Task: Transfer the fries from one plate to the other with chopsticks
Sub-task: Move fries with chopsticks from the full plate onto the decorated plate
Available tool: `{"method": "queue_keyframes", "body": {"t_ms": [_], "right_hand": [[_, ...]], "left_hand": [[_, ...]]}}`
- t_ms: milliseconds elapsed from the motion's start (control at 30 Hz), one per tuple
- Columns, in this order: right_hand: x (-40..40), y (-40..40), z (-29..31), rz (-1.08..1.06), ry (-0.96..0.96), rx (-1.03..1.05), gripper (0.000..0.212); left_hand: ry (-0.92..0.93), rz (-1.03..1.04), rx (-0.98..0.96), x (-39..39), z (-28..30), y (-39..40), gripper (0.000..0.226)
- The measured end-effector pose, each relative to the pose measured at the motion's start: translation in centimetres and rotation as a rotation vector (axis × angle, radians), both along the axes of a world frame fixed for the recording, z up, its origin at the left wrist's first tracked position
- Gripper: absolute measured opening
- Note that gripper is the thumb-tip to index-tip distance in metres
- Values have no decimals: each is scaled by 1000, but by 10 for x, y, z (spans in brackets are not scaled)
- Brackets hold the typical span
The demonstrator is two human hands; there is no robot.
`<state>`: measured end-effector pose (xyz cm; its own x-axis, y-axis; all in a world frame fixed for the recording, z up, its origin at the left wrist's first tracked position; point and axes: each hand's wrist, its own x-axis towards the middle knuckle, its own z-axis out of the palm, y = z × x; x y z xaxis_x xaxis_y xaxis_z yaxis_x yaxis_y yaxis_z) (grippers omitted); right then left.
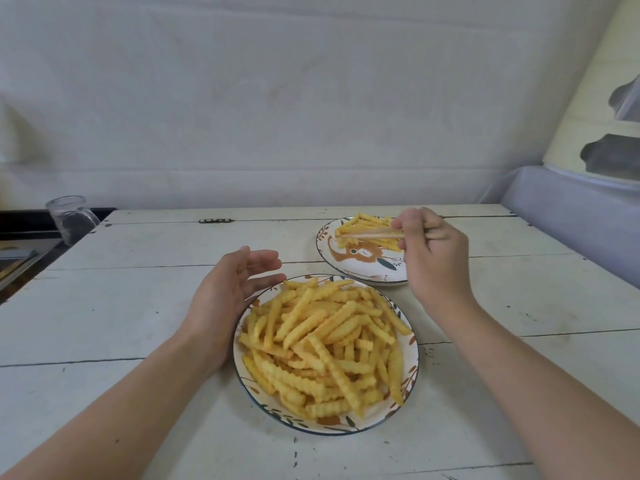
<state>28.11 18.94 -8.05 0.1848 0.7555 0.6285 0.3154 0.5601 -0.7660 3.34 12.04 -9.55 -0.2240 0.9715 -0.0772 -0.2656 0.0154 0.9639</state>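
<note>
Two plates on a white plank table [138, 323]. Near plate [412, 362]: heaped with crinkle-cut fries [325, 348], long axes mixed, most running from near-left to far-right. Far plate [363, 271], beyond and right of the near plate: small fry pile [367, 223]. Chopsticks [370, 233]: over the far plate, long axis level, tips pointing left. Right hand [433, 251]: fingers curled round the chopsticks. Left hand [228, 289]: fingers relaxed, spread, resting against the near plate's left rim. Glass jar [71, 216]: far left of the near plate.
</note>
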Motion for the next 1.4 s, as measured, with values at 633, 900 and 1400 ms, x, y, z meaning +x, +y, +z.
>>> {"method": "queue_keyframes", "body": {"t_ms": [633,900,1400], "right_hand": [[42,-13,57,422,625,-173,60],[31,-15,48,535,496,-291,56],[27,3,14,-1,200,-100,42]], "left_hand": [[10,-4,-9,-4,2,-1,69],[25,2,-15,-4,2,-1,66],[64,-13,-9,-3,1,-1,60]]}}
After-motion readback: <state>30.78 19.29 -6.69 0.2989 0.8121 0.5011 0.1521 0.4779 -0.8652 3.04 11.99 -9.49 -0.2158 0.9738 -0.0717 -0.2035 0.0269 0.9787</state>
